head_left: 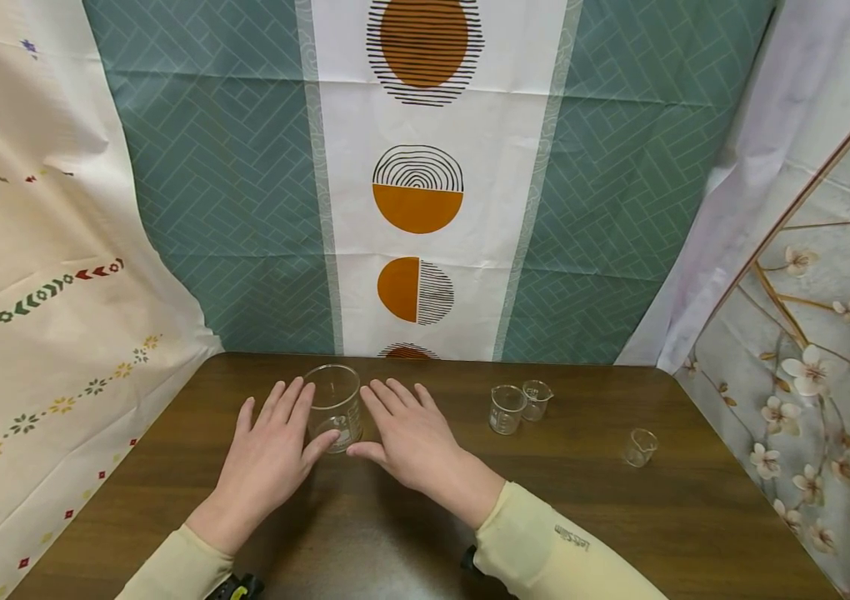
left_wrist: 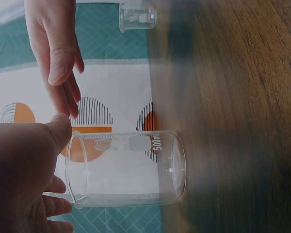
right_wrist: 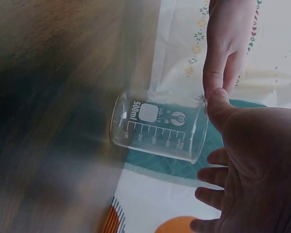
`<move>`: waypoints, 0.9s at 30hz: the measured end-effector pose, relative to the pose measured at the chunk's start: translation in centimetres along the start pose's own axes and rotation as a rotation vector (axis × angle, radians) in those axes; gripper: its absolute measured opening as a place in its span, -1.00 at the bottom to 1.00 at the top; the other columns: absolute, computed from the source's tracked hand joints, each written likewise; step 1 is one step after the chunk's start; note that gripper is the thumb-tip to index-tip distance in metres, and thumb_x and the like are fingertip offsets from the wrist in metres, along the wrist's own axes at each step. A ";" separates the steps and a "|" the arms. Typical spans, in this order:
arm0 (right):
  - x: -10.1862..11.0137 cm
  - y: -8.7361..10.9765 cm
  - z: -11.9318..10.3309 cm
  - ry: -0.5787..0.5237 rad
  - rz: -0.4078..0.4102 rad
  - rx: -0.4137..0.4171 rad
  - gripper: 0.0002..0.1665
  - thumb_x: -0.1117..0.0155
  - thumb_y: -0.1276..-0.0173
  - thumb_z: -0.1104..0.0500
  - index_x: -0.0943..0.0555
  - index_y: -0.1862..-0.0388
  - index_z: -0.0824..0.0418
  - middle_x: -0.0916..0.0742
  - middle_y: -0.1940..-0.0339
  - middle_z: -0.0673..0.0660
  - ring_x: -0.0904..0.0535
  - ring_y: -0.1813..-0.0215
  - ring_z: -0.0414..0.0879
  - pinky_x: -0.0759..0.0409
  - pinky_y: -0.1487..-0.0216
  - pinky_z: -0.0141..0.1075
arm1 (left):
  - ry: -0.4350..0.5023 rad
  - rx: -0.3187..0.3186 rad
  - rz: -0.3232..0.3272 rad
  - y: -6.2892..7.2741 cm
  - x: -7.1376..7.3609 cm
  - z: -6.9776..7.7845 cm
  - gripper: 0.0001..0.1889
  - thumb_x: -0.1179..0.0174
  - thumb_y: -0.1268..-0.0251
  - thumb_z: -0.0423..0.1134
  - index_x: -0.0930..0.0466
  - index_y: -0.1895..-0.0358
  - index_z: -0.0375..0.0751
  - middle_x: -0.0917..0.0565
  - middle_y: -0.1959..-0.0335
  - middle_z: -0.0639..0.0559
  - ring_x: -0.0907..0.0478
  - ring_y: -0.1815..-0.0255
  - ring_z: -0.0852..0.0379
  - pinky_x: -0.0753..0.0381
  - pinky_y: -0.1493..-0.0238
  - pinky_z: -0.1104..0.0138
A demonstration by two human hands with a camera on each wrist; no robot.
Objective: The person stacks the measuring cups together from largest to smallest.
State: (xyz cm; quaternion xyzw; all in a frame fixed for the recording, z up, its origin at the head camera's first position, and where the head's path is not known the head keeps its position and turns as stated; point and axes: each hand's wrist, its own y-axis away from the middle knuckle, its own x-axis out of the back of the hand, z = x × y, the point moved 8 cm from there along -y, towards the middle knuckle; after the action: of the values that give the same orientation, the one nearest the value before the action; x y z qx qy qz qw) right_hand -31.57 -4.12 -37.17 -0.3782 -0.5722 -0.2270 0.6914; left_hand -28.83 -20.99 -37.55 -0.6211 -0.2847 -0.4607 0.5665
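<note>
A large clear glass beaker (head_left: 337, 392), marked 500ml (right_wrist: 134, 110), stands upright on the wooden table. My left hand (head_left: 267, 454) is at its left, fingers stretched forward and thumb reaching across its near side. On the right, my right hand (head_left: 413, 437) mirrors this, with its thumb pointing toward the left one. Both wrist views show the hands level with the beaker's rim (left_wrist: 76, 170). Whether any finger touches the glass, I cannot tell. Neither hand grips anything.
Two smaller beakers, one nearer (head_left: 507, 410) and one just behind it (head_left: 537, 400), stand close together right of my right hand. The smallest beaker (head_left: 641, 447) sits farther right. A patterned cloth (head_left: 245, 208) hangs behind the table's (head_left: 582, 517) back edge, with more fabric at both sides.
</note>
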 end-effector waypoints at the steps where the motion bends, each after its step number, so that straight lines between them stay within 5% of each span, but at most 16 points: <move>1: -0.1 -0.1 0.0 0.003 -0.002 0.001 0.03 -0.10 -0.62 -0.50 -0.33 -0.78 0.10 -0.42 -0.75 0.10 -0.31 -0.73 0.09 -0.28 -0.67 0.18 | 0.000 0.001 0.000 0.0 0.0 0.0 -0.13 -0.31 -0.60 0.22 -0.37 -0.64 -0.39 -0.39 -0.65 -0.37 -0.25 -0.69 -0.40 -0.11 -0.55 -0.49; 27: -1.2 -1.6 -0.7 0.009 -0.051 0.017 0.02 -0.07 -0.64 -0.49 -0.26 -0.82 0.06 -0.36 -0.78 0.10 -0.25 -0.76 0.06 -0.29 -0.68 0.11 | -0.005 -0.008 -0.002 0.2 -0.2 -0.1 -0.16 -0.31 -0.61 0.18 -0.39 -0.62 -0.43 -0.42 -0.62 -0.39 -0.34 -0.65 -0.38 -0.16 -0.55 -0.46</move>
State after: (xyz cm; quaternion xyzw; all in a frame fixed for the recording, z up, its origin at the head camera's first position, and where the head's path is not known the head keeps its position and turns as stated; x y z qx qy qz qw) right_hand -32.65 -5.77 -37.92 -0.3567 -0.5803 -0.2413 0.6912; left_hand -28.74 -21.07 -37.88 -0.6244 -0.2849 -0.4606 0.5628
